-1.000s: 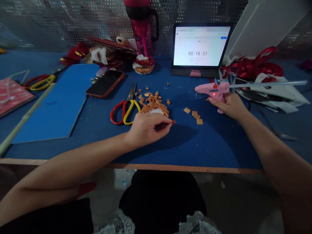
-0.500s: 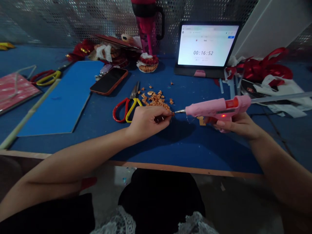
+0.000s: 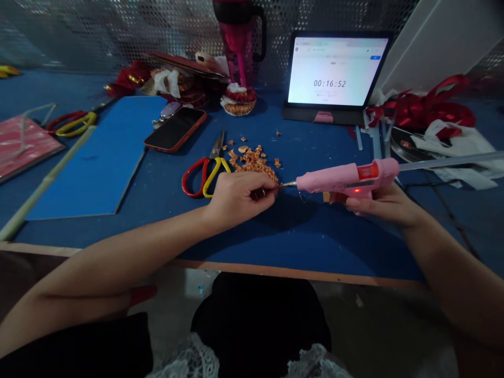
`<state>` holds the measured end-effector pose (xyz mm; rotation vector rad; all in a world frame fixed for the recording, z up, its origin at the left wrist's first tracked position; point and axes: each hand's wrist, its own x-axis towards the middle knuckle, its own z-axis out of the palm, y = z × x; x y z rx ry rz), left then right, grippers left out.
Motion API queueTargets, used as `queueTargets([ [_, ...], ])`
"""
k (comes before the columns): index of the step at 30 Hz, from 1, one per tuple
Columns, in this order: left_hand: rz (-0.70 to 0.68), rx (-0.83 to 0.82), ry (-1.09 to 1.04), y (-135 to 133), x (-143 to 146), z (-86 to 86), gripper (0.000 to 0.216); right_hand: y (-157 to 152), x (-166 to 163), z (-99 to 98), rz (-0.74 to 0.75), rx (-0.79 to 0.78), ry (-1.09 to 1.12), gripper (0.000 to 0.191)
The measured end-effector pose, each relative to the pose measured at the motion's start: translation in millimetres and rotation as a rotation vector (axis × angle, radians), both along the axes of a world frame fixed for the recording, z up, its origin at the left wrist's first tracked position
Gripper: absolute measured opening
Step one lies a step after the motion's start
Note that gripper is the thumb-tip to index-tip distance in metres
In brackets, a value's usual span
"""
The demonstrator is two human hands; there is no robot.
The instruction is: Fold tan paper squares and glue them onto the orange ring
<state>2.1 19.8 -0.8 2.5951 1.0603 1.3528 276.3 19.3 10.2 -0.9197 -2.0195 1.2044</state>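
My left hand (image 3: 244, 199) is closed in a pinch on a small orange-brown piece (image 3: 280, 185), mostly hidden by the fingertips. A pink hot glue gun (image 3: 331, 177) sits in my right hand (image 3: 394, 203), its red light lit and a clear glue stick (image 3: 449, 160) out of its back. The gun's metal nozzle (image 3: 290, 184) points left, right at my left fingertips. Just beyond my left hand lies a pile of orange-brown scraps (image 3: 254, 161). A tan bit (image 3: 326, 197) shows below the gun, near my right fingers.
Scissors with red and yellow handles (image 3: 205, 176) lie left of the pile. Behind are a phone (image 3: 176, 129), a blue board (image 3: 94, 163), a small layered ornament (image 3: 238, 101), a tumbler (image 3: 238, 47) and a tablet showing a timer (image 3: 328, 73). Red ribbon (image 3: 433, 107) lies at right.
The glue gun has shifted slightly left and tilted a little, bringing its nozzle to my left fingertips. My left hand stays nearly in place.
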Motion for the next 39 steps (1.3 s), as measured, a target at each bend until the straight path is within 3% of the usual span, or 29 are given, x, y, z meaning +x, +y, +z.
queueTargets([
  [24,0.028,0.015,0.022,-3.5,1.2,3.5,0.003,-1.3,0.8,5.3,-0.035,0.059,-0.081,0.011],
  [35,0.034,0.041,0.039,-3.3,0.5,3.6,0.002,-2.4,-1.8,7.6,-0.064,-0.001,-0.073,0.012],
  [39,0.029,0.034,0.032,-3.6,0.6,4.3,0.002,-2.2,-2.7,7.1,-0.063,0.021,-0.066,0.021],
])
